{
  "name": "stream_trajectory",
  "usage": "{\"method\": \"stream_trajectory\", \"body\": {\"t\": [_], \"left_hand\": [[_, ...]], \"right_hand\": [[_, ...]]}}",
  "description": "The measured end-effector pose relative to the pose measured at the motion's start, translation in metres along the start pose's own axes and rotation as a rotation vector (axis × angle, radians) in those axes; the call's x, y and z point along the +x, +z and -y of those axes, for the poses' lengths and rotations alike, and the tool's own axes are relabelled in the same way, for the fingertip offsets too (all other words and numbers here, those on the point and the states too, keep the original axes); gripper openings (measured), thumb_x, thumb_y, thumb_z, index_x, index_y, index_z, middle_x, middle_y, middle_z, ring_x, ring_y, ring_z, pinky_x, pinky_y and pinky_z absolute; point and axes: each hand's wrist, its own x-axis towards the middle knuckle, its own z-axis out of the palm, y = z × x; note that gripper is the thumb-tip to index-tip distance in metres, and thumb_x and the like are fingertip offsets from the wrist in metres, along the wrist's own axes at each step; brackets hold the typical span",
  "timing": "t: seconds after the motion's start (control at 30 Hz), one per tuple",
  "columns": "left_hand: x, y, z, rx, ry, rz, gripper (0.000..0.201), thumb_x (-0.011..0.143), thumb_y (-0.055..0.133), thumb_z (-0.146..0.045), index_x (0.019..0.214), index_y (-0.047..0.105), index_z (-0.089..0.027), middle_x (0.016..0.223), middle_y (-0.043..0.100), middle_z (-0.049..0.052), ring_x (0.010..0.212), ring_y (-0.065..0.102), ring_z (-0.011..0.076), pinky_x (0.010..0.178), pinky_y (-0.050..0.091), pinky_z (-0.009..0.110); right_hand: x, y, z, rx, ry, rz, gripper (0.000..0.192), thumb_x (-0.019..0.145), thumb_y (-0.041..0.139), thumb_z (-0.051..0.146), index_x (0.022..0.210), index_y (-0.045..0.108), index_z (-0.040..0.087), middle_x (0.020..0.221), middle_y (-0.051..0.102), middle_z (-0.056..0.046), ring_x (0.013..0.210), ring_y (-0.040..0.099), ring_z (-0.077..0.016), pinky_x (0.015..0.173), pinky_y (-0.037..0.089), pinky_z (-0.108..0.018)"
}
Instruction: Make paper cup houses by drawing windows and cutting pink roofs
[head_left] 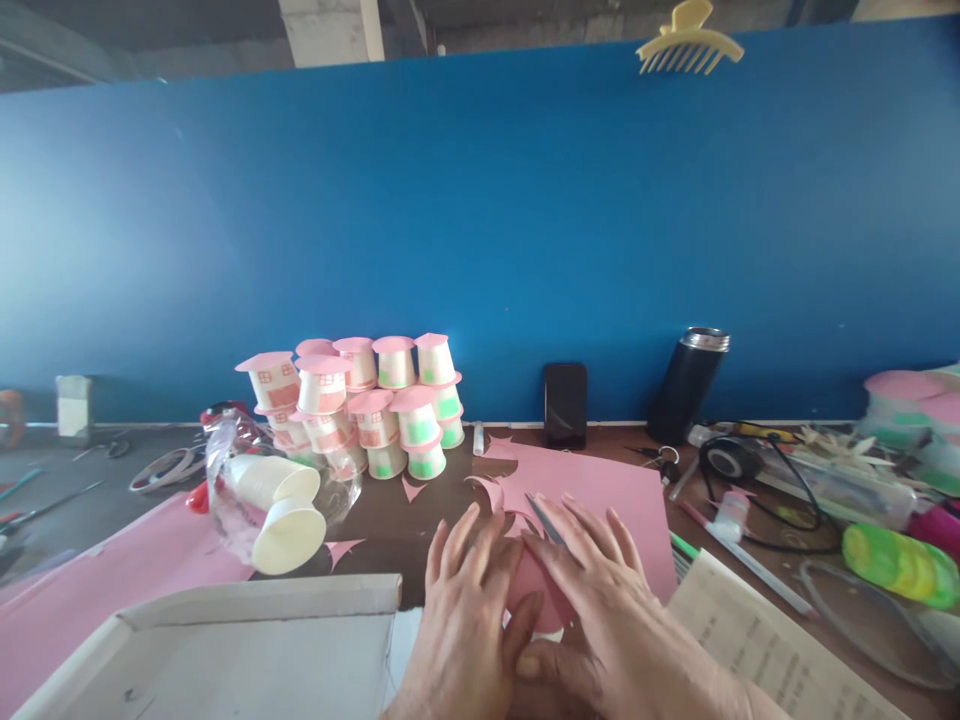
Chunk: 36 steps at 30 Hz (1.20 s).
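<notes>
A small pink paper piece lies between my two hands at the table's near edge, with a bit of white under its lower rim. My left hand holds its left side, thumb at the near edge and the other fingers stretched forward. From the right, my right hand holds the same piece between thumb and fingers. A dark slim tool lies by the right fingertips, partly hidden. Beyond the hands spreads a cut pink sheet with scraps around it.
Stacked paper cups with pink tops stand at the back. Left are bagged paper cups and a white box. A phone and black flask lean on the blue partition. A printed page lies right.
</notes>
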Motion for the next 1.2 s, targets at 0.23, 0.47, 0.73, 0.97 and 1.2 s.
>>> {"method": "stream_trajectory", "body": {"t": [0.23, 0.47, 0.73, 0.97, 1.2], "left_hand": [[0.001, 0.0, -0.001, -0.034, 0.015, 0.0, 0.045, 0.092, 0.042, -0.027, 0.137, 0.042, -0.023, 0.143, 0.047, 0.007, 0.137, 0.031, 0.0302, 0.105, 0.035, 0.059], [0.001, -0.001, -0.001, -0.033, 0.014, 0.0, 0.047, 0.092, 0.044, -0.027, 0.138, 0.041, -0.024, 0.143, 0.048, 0.006, 0.136, 0.033, 0.0299, 0.105, 0.036, 0.059], [0.0, -0.001, 0.001, -0.036, 0.012, -0.008, 0.045, 0.093, 0.04, -0.036, 0.137, 0.042, -0.027, 0.146, 0.044, 0.002, 0.137, 0.031, 0.0284, 0.107, 0.034, 0.059], [-0.001, 0.0, 0.003, -0.039, 0.004, -0.04, 0.048, 0.093, 0.044, -0.037, 0.14, 0.04, -0.026, 0.145, 0.046, 0.005, 0.134, 0.036, 0.029, 0.105, 0.038, 0.057], [-0.001, 0.004, 0.005, -0.074, -0.008, -0.119, 0.046, 0.091, 0.049, -0.032, 0.136, 0.044, -0.025, 0.14, 0.051, 0.007, 0.131, 0.04, 0.0284, 0.103, 0.042, 0.054]], "right_hand": [[0.002, 0.001, 0.006, 0.017, 0.002, -0.007, 0.084, 0.076, 0.055, 0.067, 0.146, 0.033, 0.025, 0.156, 0.025, -0.007, 0.144, 0.015, -0.0317, 0.113, 0.008, -0.062], [0.002, -0.003, 0.007, 0.042, 0.009, 0.012, 0.083, 0.076, 0.059, 0.06, 0.145, 0.035, 0.023, 0.157, 0.023, -0.007, 0.143, 0.015, -0.0314, 0.113, 0.005, -0.061], [0.001, -0.001, -0.015, 0.347, 0.173, 0.05, 0.103, 0.064, 0.071, 0.025, 0.151, 0.017, 0.022, 0.15, 0.037, -0.011, 0.136, 0.033, -0.0293, 0.108, 0.032, -0.046], [0.011, 0.02, -0.028, 0.643, 0.138, 0.051, 0.108, 0.059, 0.071, 0.018, 0.15, 0.013, 0.023, 0.148, 0.04, -0.01, 0.13, 0.043, -0.0238, 0.103, 0.041, -0.036], [0.015, 0.03, -0.026, 0.61, 0.111, 0.041, 0.097, 0.059, 0.062, 0.009, 0.147, 0.024, 0.022, 0.15, 0.038, -0.009, 0.128, 0.046, -0.0242, 0.105, 0.039, -0.039]]}}
